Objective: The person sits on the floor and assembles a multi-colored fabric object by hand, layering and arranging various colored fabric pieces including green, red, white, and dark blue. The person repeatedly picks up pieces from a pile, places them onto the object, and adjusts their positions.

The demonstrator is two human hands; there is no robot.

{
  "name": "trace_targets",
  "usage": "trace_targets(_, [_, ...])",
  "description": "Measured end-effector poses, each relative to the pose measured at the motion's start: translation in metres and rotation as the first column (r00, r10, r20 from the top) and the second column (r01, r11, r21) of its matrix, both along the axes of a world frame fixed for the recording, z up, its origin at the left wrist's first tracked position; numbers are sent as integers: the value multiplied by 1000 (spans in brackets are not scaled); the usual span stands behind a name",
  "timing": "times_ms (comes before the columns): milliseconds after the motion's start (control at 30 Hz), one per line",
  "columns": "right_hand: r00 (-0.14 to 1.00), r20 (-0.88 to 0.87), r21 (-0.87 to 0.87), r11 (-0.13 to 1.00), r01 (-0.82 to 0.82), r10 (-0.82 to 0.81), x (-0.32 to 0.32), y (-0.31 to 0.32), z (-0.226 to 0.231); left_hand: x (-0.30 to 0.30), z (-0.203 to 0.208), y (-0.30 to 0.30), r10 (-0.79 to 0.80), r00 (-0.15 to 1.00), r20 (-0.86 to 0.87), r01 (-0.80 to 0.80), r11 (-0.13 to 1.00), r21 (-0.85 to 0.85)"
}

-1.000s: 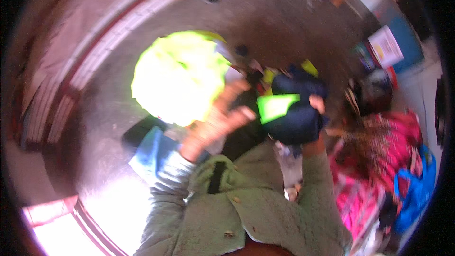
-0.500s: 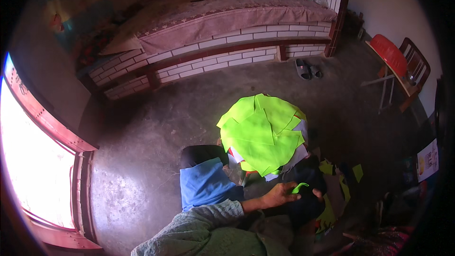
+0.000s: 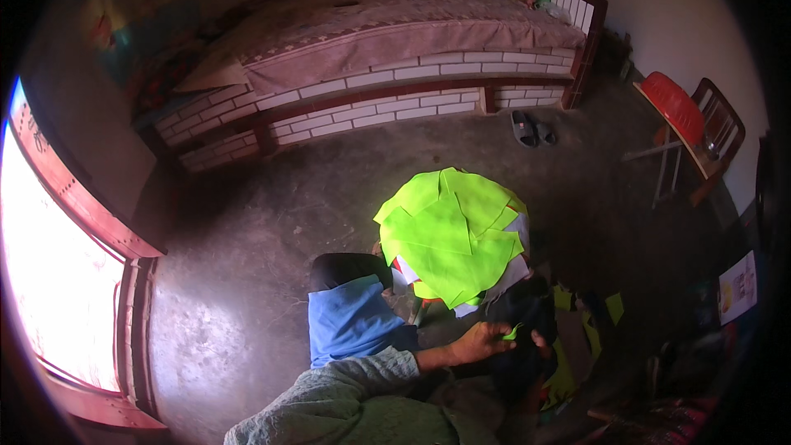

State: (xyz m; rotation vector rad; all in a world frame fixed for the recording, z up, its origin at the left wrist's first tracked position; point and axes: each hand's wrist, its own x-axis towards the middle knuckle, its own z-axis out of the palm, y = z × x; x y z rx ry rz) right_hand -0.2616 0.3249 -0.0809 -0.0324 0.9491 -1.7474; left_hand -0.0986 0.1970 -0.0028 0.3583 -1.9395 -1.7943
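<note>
While the bed fills the far side of the room, with its patterned cover, white brick-like base and someone's bare foot at its head end, the work sits low on the bare concrete floor. Bright window at left, red-framed. Red chair and a pair of sandals stand well apart toward the right wall. Nearer, a large heap of neon-green cut fabric pieces lies stacked, apparently on a small support with white sheets under it; judged from its bulk, much cutting or sorting is done. Blue cloth lies just beside it, over a dark shape. Loose yellow-green scraps scatter on the right, so sorting looks unfinished. Left hand is closed in a pinch on a small green piece, pressed against a dark bundle near the heap. Right hand is hidden behind that bundle; grip cannot be told. Clutter at lower right crowds the reach.
</note>
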Motion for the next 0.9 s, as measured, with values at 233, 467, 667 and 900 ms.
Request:
trace_targets(233, [896, -443, 107, 990, 94, -38, -5, -4, 9, 1, 5, 0, -4, 998, 57, 13, 989, -148])
trace_targets(467, [860, -509, 276, 943, 185, -20, -1, -5, 7, -4, -17, 4, -11, 995, 100, 43, 944, -327])
trace_targets(667, [799, -601, 141, 981, 131, -21, 0, -1, 12, -2, -12, 6, -26, 979, 201, 101, 924, -369])
trace_targets(900, [743, -667, 15, 998, -55, 51, 10, -5, 37, -2, -23, 7, 30, 966, 255, 78, 912, -402])
